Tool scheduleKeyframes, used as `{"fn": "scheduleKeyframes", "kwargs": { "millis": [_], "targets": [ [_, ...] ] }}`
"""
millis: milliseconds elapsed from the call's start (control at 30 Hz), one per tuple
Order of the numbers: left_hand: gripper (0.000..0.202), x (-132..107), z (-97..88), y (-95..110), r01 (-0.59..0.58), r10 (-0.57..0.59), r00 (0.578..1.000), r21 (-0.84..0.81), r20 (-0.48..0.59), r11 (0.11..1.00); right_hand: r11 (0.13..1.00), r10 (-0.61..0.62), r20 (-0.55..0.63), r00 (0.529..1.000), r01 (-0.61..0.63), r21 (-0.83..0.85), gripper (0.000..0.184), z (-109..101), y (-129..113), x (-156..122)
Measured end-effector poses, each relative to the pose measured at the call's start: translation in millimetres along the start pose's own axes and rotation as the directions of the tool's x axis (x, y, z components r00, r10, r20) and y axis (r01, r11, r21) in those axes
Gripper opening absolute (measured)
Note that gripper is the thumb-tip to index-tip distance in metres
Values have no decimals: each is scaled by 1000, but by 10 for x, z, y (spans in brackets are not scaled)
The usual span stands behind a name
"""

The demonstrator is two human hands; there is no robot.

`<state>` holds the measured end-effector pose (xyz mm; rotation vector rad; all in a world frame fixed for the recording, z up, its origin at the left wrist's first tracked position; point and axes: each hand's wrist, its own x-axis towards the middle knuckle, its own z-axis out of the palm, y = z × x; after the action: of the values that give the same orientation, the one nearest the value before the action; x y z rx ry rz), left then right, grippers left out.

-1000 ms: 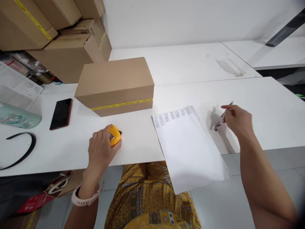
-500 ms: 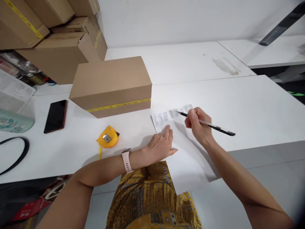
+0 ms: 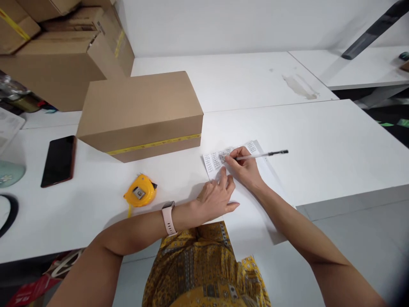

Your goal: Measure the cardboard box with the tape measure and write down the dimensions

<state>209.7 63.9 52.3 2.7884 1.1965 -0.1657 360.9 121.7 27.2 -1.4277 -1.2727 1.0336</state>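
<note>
A long sheet of paper (image 3: 243, 221) lies on the white table and hangs over its front edge. Columns of small handwriting fill its far end. My left hand (image 3: 217, 197) rests on the sheet with fingers spread, below the writing. In my right hand (image 3: 244, 167) is a pen (image 3: 260, 155) with a clear barrel and dark ends, pinched close to its tip. That tip is at the written columns, partly hidden by my fingers. A yellow tape measure (image 3: 140, 191) sits left of my left hand, a little of its tape pulled out.
A closed cardboard box (image 3: 140, 111) with yellow tape stands behind the tape measure. More cartons (image 3: 60, 64) are stacked at the back left. A phone (image 3: 59, 161) lies at the left, near a pale green container (image 3: 11, 174). A dark post (image 3: 373, 30) rises at the back right.
My right hand has moved left and brought the pen down to the writing. The pen's back end now points more upward and right. My left hand stays on the paper. The view has shifted slightly.
</note>
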Motion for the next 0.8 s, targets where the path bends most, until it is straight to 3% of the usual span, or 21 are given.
{"fn": "scheduleKeyframes", "kwargs": {
  "millis": [167, 300, 800],
  "targets": [
    [78, -5, -42, 2, -15, 15, 1000, 49, -1, 999, 1000, 25, -26, 999, -25, -5, 33, 10, 42, -17],
    [74, -19, -95, 2, -19, 18, 1000, 54, 17, 998, 993, -41, -39, 998, 36, -111, 30, 3, 27, -31],
    [73, -16, -62, 8, -4, 4, 1000, 16, 4, 1000, 985, -69, 54, 996, 77, -154, 26, 2, 28, -39]
  ]
}}
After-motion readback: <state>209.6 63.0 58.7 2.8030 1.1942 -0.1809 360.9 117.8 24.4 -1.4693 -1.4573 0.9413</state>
